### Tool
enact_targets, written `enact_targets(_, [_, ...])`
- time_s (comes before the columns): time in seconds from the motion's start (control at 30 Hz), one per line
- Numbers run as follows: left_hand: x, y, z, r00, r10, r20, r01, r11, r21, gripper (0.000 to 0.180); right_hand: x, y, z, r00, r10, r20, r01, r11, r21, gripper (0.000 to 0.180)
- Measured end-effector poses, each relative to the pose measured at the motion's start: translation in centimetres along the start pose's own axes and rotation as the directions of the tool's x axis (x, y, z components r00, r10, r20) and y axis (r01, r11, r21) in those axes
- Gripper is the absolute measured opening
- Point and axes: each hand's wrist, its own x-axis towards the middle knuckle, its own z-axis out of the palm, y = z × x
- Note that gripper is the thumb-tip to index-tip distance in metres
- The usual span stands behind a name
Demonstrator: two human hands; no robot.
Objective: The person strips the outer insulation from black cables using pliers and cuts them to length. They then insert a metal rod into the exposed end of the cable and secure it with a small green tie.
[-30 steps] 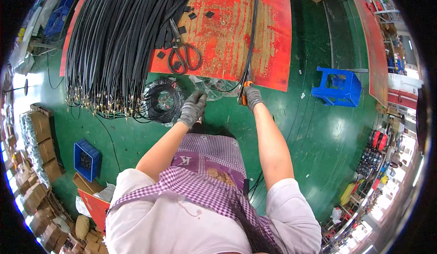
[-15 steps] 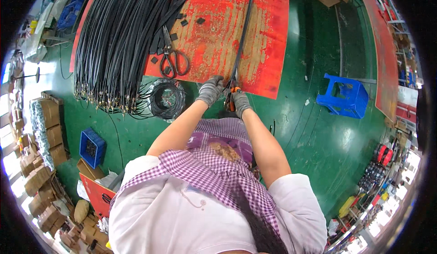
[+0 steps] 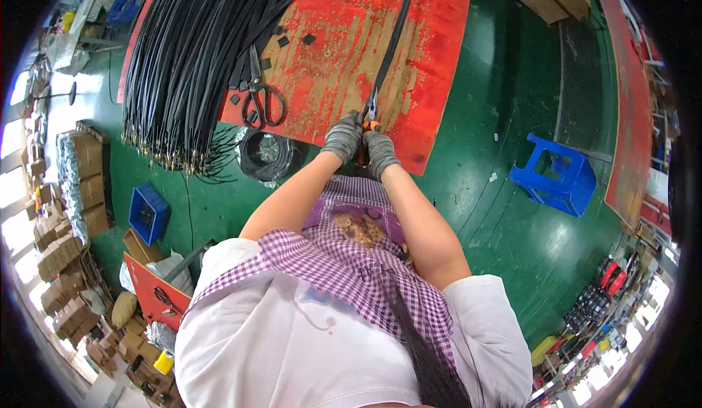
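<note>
Long black rubber-sheathed cable [image 3: 395, 39] lies stretched down the scuffed red board [image 3: 344, 50], its near end meeting the orange-handled cutting pliers [image 3: 368, 119] at the board's front edge. Both grey-gloved hands sit pressed together there: the left hand [image 3: 342, 136] and right hand [image 3: 379, 152] both look closed around the handles, though the exact grip is hard to read. Best squeeze evenly, keeping the cable straight. Black-handled scissors [image 3: 259, 97] lie nearby, beside the heap of black cables [image 3: 190, 64].

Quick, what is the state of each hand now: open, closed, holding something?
Left hand: gloved, closed on the orange-handled pliers, at the black cable.
Right hand: gloved, closed around the same pliers handles.
</note>
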Motion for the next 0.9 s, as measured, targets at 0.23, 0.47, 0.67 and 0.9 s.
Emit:
enact_targets(0.23, [5.1, 4.6, -1.3, 0.980, 0.157, -0.120, -0.177, 0.966, -0.188, 0.044, 3.4, -1.9, -2.1, 0.992, 0.043, -0.118, -0.013, 0.970, 0.243, 0.021])
enact_targets(0.47, [5.0, 1.7, -4.8, 0.852, 0.262, 0.454, 0.334, 0.397, -0.855, 0.025, -1.3, -10.5, -4.8, 0.940, 0.281, 0.191, -0.332, 0.635, 0.698, 0.009])
enact_targets(0.67, [4.1, -2.4, -5.0, 0.820, 0.298, 0.488, 0.437, 0.222, -0.871, 0.027, -0.9, -9.1, -2.0, 0.967, 0.232, 0.104, -0.232, 0.637, 0.735, 0.014])
enact_targets(0.9, [3.5, -2.7, -6.2, 0.834, 0.289, 0.469, 0.429, 0.193, -0.882, 0.025, 2.3, -5.7, -0.5, 0.943, 0.332, 0.009, -0.278, 0.775, 0.567, 0.014])
